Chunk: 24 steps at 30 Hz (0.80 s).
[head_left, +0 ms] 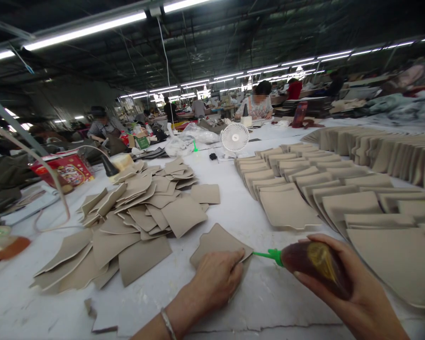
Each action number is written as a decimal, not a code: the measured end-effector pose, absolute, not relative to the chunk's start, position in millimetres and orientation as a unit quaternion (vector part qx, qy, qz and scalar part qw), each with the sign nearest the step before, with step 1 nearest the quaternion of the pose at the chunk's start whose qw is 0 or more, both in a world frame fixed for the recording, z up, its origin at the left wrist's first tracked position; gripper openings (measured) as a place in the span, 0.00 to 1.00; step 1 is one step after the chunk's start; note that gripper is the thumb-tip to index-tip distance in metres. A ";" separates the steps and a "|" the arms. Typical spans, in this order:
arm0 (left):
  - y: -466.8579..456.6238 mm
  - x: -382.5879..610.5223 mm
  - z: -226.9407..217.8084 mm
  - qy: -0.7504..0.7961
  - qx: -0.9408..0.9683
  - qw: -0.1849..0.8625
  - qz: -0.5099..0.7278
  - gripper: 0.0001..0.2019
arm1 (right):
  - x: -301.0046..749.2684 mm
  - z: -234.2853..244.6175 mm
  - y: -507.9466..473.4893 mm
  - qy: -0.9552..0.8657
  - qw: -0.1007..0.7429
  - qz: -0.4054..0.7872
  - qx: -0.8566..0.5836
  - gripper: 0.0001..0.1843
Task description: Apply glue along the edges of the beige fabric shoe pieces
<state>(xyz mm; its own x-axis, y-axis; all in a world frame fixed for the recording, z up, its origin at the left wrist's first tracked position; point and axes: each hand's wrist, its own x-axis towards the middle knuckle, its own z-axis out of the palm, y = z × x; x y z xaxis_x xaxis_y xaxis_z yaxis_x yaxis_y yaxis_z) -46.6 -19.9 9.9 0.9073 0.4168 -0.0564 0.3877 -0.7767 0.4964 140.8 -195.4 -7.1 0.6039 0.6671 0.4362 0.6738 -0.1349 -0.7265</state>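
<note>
Curled fingers of my left hand (219, 274) hold a flat beige panel (214, 242) against the white table, the index fingertip near its right corner. The panel looks like leather or foam-backed fabric; part of it is hidden under the hand. Wrapped in my right hand (363, 288) is a squeeze bottle (317, 264) of dark brown liquid, tilted on its side. Its thin green nozzle (274, 256) points left, with the tip at the panel's right corner. Whether any liquid is coming out cannot be made out.
A loose pile of beige panels (184, 215) lies to the left. Overlapping rows of similar panels (286, 205) spread over the right side. Behind stand a small white fan (234, 138) and a red box (71, 169). A co-worker (253, 106) sits across the table.
</note>
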 end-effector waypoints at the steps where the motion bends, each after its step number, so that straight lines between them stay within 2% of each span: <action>1: -20.2 -46.5 10.2 0.211 0.944 0.252 0.028 0.15 | 139.9 -6.1 -195.3 -0.439 0.489 -0.001 -0.754 0.30; 17: -22.5 -51.2 14.0 0.214 0.932 0.291 0.040 0.19 | 147.1 -36.4 -212.5 -0.465 0.469 0.079 -0.746 0.28; 24: -24.8 -53.9 11.5 0.220 0.928 0.297 0.050 0.19 | 123.5 -35.4 -211.0 -0.415 0.501 0.087 -0.754 0.28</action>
<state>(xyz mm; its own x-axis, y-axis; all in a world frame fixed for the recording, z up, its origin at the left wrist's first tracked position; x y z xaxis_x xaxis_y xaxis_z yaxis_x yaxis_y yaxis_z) -53.9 -24.8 11.5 0.8979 0.4386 -0.0388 0.3796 -0.7266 0.5727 123.5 -211.0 -35.4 0.6407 0.7129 0.2850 0.5389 -0.1533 -0.8283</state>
